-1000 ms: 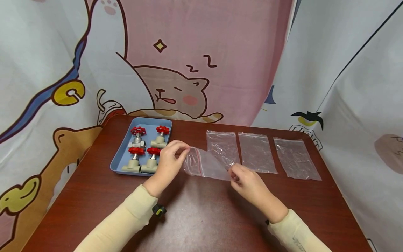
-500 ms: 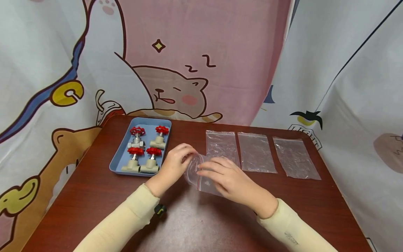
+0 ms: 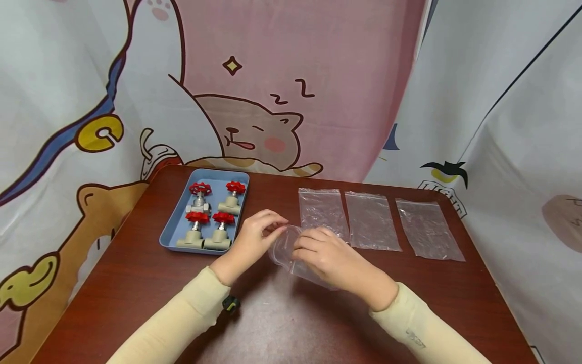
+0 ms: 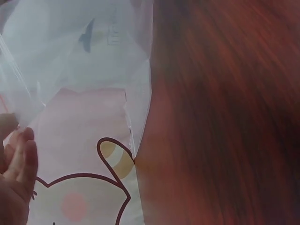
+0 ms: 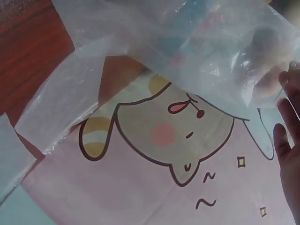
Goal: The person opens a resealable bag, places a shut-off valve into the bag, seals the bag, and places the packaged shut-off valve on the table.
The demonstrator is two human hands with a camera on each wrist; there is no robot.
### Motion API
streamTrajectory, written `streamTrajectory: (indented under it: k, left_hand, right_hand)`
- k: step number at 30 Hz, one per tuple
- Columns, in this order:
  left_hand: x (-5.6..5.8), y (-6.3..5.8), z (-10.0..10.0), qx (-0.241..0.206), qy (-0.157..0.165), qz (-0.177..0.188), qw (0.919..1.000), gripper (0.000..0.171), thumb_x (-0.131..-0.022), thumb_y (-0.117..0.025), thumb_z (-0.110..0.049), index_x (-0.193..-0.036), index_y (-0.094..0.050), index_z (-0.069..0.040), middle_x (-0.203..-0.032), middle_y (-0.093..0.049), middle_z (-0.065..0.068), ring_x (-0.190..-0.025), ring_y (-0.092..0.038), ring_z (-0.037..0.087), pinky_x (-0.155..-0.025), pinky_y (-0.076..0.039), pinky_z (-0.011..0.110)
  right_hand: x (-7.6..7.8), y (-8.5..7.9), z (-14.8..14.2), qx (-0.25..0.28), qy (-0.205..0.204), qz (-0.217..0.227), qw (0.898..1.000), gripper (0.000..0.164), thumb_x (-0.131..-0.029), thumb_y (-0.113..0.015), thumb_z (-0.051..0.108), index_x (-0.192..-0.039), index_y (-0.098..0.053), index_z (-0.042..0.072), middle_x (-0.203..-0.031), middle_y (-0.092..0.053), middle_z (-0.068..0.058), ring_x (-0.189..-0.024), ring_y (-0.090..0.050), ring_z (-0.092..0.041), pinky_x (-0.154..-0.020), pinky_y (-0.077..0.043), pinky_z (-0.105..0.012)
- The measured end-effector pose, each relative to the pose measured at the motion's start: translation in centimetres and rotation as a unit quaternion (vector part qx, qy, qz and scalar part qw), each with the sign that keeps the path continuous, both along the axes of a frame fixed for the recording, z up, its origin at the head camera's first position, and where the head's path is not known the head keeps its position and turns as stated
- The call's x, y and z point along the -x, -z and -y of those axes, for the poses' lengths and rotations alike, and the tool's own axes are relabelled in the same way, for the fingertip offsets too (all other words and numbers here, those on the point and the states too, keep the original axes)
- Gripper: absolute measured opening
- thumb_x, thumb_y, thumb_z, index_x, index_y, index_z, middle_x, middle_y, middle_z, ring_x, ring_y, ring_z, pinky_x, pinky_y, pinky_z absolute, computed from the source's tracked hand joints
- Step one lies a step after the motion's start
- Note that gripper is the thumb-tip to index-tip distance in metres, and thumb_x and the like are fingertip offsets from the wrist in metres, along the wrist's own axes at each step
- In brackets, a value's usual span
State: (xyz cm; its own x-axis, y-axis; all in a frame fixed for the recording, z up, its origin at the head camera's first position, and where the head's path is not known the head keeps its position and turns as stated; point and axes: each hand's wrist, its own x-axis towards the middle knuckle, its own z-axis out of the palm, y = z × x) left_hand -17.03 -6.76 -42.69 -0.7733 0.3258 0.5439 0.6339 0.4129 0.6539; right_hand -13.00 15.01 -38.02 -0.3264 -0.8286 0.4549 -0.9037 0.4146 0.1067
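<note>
A clear zip-lock bag (image 3: 281, 252) hangs above the middle of the table between both hands, its mouth toward the left. The left hand (image 3: 254, 237) pinches the bag's edge at the mouth between thumb and fingers. With curled fingers, the right hand (image 3: 334, 258) grips the bag near its reddish seal line. In the left wrist view the clear film (image 4: 70, 70) spreads from beside the left fingers (image 4: 23, 154). The right wrist view has the right fingers (image 5: 283, 140) at the edge of the see-through plastic (image 5: 197, 51); part of the grip is hidden there.
A blue tray (image 3: 213, 176) at the left holds several red-handled valves (image 3: 218, 232). Three flat zip-lock bags lie in a row at the back right: a left one (image 3: 320, 210), a middle one (image 3: 373, 221) and a right one (image 3: 429, 230). A printed curtain (image 3: 345, 91) hangs behind the brown table (image 3: 282, 323).
The right hand has left the bag's far right end, moved left to the mouth beside the left hand, and curled its fingers on it. The left hand has shifted slightly right and down.
</note>
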Motion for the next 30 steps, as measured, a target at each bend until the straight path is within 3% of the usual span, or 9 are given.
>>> streamTrajectory:
  k: [4,13,18,23,26,30]
  left_hand:
    - [-0.1,-0.1,0.0,-0.015,-0.013,0.036,0.9992,0.014,-0.083,-0.073,-0.011,-0.096,-0.072,-0.010,-0.091,-0.066,-0.001,-0.075,-0.062,0.007,-0.065,-0.054,0.021]
    - [0.1,-0.1,0.0,0.003,-0.066,0.022,0.9976,0.006,-0.081,-0.074,-0.011,-0.087,-0.073,-0.012,-0.079,-0.067,-0.002,-0.070,-0.061,0.006,-0.063,-0.053,0.023]
    - [0.3,0.0,0.1,-0.018,-0.084,0.025,0.9960,0.004,-0.078,-0.075,-0.011,-0.079,-0.072,-0.013,-0.074,-0.065,-0.004,-0.065,-0.058,0.006,-0.060,-0.051,0.022]
    - [0.3,0.0,0.1,-0.025,-0.099,0.029,0.9943,0.007,-0.077,-0.074,-0.011,-0.073,-0.070,-0.015,-0.070,-0.062,-0.006,-0.062,-0.055,0.005,-0.057,-0.049,0.021]
    - [0.3,0.0,0.0,-0.023,-0.103,0.029,0.9940,0.007,-0.076,-0.074,-0.011,-0.073,-0.070,-0.015,-0.069,-0.061,-0.006,-0.061,-0.055,0.005,-0.057,-0.049,0.020]
    - [0.3,-0.1,0.0,-0.024,-0.107,0.030,0.9935,0.007,-0.077,-0.074,-0.011,-0.073,-0.070,-0.014,-0.068,-0.061,-0.005,-0.061,-0.056,0.006,-0.056,-0.049,0.021]
  right_hand:
    - [0.0,0.1,-0.3,0.023,0.014,0.013,1.000,0.014,-0.086,-0.062,0.014,-0.098,-0.070,0.017,-0.101,-0.066,0.005,-0.105,-0.055,-0.017,-0.090,-0.044,-0.034]
    - [0.0,0.5,-0.5,0.035,0.011,0.010,0.999,0.016,-0.079,-0.065,0.011,-0.093,-0.069,0.019,-0.105,-0.059,-0.001,-0.096,-0.054,-0.020,-0.085,-0.045,-0.037]
    - [0.0,0.8,-0.7,0.076,0.041,0.027,0.996,0.019,-0.073,-0.069,0.021,-0.091,-0.066,0.020,-0.105,-0.057,-0.002,-0.088,-0.054,-0.020,-0.074,-0.045,-0.037]
    - [-0.3,1.2,-1.1,0.088,0.077,0.047,0.992,0.049,-0.069,-0.074,0.046,-0.106,-0.061,0.017,-0.110,-0.056,-0.002,-0.093,-0.054,-0.019,-0.077,-0.045,-0.037]
    - [-0.4,1.6,-1.4,0.092,0.095,0.055,0.990,0.063,-0.068,-0.077,0.051,-0.111,-0.056,0.010,-0.110,-0.056,-0.004,-0.095,-0.055,-0.019,-0.080,-0.046,-0.037]
    - [-0.5,2.0,-1.7,0.116,0.105,0.043,0.987,0.041,-0.072,-0.077,0.036,-0.097,-0.058,0.010,-0.095,-0.058,0.000,-0.084,-0.056,-0.017,-0.072,-0.047,-0.034]
